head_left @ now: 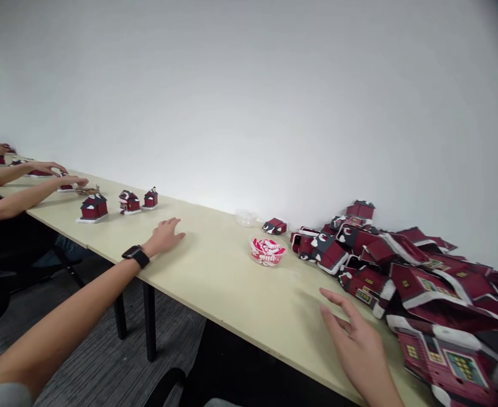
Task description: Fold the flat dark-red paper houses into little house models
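Note:
My left hand (164, 237) rests flat on the pale wooden table (227, 282) with its fingers slightly apart, holding nothing. A black smartwatch (136, 255) sits on that wrist. My right hand (354, 345) hovers or rests open near the table's front edge, just left of a large heap of flat red-and-white printed cardboard house pieces (405, 277). A transparent bowl of red-and-white paper pieces (268, 252) stands between my hands, nearer the heap. Small assembled red model houses on white bases (94, 207) stand left of my left hand.
Two more model houses (129, 202) stand along the wall side, and a partly folded red house (275, 226) sits near a transparent container (246, 217). A co-worker's hands (57, 181) work at the far left. A white wall (249, 96) backs the table; grey carpet (96, 345) lies below.

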Demonstrator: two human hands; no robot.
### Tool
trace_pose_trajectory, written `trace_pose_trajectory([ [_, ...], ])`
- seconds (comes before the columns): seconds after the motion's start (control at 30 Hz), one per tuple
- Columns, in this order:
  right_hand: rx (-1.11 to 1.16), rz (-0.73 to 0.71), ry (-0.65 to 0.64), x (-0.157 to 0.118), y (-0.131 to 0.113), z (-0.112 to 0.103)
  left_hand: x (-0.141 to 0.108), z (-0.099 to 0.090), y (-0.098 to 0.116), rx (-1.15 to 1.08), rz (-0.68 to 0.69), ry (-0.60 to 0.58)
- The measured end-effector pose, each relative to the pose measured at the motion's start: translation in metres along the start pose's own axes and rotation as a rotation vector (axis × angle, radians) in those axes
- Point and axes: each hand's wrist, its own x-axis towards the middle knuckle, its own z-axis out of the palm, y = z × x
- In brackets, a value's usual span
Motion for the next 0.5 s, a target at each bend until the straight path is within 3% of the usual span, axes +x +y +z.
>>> trace_pose_trajectory([
  [0.13, 0.041, -0.045, -0.029, -0.001, -0.001, 0.000, -0.002, 0.009, 0.106, -0.158, 0.368, 0.040],
  [0.2, 0.072, -0.047, -0.036, -0.001, 0.000, 0.000, -0.002, 0.011, 0.162, -0.272, 0.559, 0.006],
  [0.33, 0.132, -0.069, -0.026, -0.002, 0.000, 0.002, 0.013, 0.023, 0.258, -0.308, 0.690, -0.112],
  [0.5, 0.137, -0.130, -0.030, -0.004, -0.005, 0.003, 0.041, 0.046, 0.350, -0.332, 0.848, -0.212],
])
